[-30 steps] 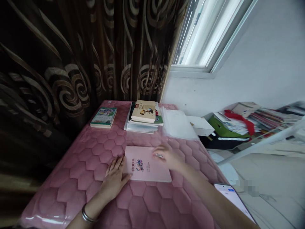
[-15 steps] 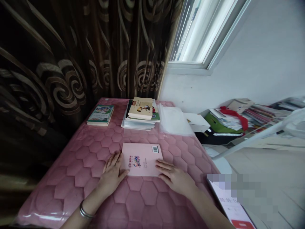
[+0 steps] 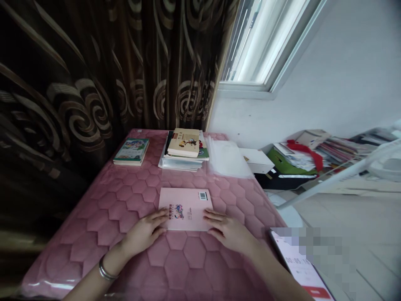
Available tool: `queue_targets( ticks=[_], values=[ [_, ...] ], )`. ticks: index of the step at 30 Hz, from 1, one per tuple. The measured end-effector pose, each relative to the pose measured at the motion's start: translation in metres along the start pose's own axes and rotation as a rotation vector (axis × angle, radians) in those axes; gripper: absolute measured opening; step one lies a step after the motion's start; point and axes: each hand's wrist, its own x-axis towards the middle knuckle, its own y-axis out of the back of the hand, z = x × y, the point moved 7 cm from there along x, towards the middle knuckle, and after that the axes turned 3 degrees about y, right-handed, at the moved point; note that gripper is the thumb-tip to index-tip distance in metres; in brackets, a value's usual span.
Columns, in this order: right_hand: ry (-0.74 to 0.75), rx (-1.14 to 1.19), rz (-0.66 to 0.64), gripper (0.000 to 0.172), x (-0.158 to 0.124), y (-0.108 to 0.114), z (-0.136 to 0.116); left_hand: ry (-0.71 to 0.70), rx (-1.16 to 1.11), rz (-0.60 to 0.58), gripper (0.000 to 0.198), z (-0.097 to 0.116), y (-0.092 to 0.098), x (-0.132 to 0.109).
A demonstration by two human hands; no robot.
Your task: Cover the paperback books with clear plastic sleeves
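A pink book (image 3: 191, 209) lies flat in front of me, with a barcode at its upper right and a small coloured picture near its middle. The fingers of my left hand (image 3: 145, 230) rest on its left edge, stretched and slightly apart. On its right edge lie the spread fingers of my right hand (image 3: 230, 231). Neither hand is wrapped round anything. Under the book is a table with a pink hexagon-patterned cover (image 3: 134, 209).
A green book (image 3: 131, 150) lies at the back left. Behind the pink book stands a stack topped by a beige book (image 3: 184, 143), beside clear plastic sheets (image 3: 228, 159) and a white box (image 3: 257, 161). A phone (image 3: 300, 267) is at the right edge.
My left hand's fingers have shifted right, from beside the book's left edge onto its cover. My right hand has hardly moved. The view has shifted slightly.
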Motion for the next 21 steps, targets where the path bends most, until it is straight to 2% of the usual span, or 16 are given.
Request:
queue_targets(
  ticks=[9, 16, 21],
  values=[
    [0.030, 0.027, 0.061, 0.035, 0.000, 0.000, 0.001, -0.048, 0.053, -0.039, 0.040, -0.001, 0.000, 0.001],
    [0.023, 0.047, 0.029, 0.036, -0.001, -0.002, 0.005, -0.109, 0.106, 0.007, 0.036, 0.001, 0.001, -0.002],
    [0.015, 0.051, 0.024, 0.037, -0.002, 0.001, 0.003, -0.214, 0.207, 0.081, 0.032, 0.010, 0.005, -0.004]
  ],
)
